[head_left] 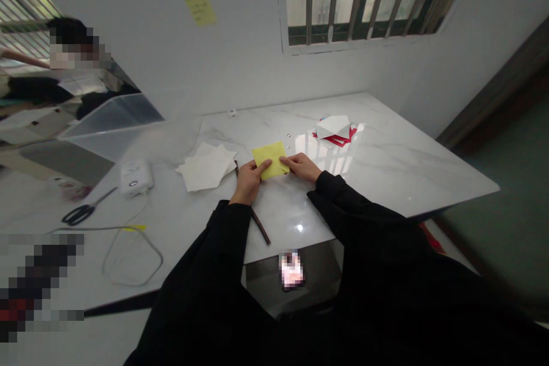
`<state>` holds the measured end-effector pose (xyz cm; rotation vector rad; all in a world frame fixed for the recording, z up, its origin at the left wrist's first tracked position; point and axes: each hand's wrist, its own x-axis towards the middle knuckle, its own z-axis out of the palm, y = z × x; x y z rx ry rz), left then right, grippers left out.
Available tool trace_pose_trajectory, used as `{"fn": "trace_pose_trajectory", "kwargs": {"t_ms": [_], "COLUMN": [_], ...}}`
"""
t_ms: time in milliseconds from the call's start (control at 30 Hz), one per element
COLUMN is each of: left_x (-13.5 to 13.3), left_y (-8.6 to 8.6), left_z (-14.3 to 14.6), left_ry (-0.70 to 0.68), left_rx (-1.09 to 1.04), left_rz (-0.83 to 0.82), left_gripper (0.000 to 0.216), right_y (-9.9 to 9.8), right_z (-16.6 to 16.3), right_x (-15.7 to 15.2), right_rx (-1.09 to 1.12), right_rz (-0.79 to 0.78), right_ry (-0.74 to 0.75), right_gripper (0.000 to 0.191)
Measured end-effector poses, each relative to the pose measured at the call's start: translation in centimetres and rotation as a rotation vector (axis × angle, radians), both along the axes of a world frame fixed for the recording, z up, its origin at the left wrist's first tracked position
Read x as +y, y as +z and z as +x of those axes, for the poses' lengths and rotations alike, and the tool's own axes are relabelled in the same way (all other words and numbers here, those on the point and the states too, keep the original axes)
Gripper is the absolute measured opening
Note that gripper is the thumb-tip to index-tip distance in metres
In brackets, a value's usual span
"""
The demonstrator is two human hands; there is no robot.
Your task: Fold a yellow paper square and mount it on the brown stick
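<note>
Am pinching yellow paper sheet [273, 154] between both hands: left hand [249, 182] gripping near-left side, right hand [303, 167] gripping right edge, probably so sheet is lying flat and steady. Am holding it over marble-patterned table [386, 171], between white paper stack [206, 169] and white-and-red paper pile [333, 127], both perhaps sitting aside to give hands room. Far edge is facing wall [240, 57], slanting slightly; outline is looking nearly square, no clear long axis showing. Brown stick [261, 227] is running beneath left hand.
</note>
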<state>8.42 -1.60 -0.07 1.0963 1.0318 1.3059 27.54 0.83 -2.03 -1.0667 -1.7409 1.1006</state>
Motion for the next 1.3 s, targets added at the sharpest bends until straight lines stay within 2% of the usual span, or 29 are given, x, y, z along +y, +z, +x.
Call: {"fn": "trace_pose_trajectory", "kwargs": {"t_ms": [167, 367, 633, 833, 1300], "left_x": [-0.02, -0.13, -0.03, -0.04, 0.19], "left_y": [0.27, 0.81, 0.83, 0.81, 0.46], "left_z": [0.07, -0.32, -0.29, -0.39, -0.26], "left_ry": [0.027, 0.063, 0.066, 0.062, 0.069], "left_rx": [-0.013, -0.135, -0.188, -0.171, -0.163], "left_rz": [-0.022, -0.034, -0.055, -0.059, -0.048], "left_gripper": [0.051, 0.047, 0.041, 0.04, 0.036], "right_y": [0.31, 0.59, 0.6, 0.65, 0.15], "right_z": [0.12, 0.15, 0.12, 0.23, -0.03], "right_x": [-0.21, -0.31, -0.38, -0.27, -0.23], "right_rx": [-0.051, -0.007, -0.027, -0.029, -0.009], "right_rz": [0.045, 0.06, 0.071, 0.081, 0.097], "right_ry": [0.003, 0.107, 0.07, 0.091, 0.014], "right_gripper": [0.076, 0.069, 0.064, 0.058, 0.052]}}
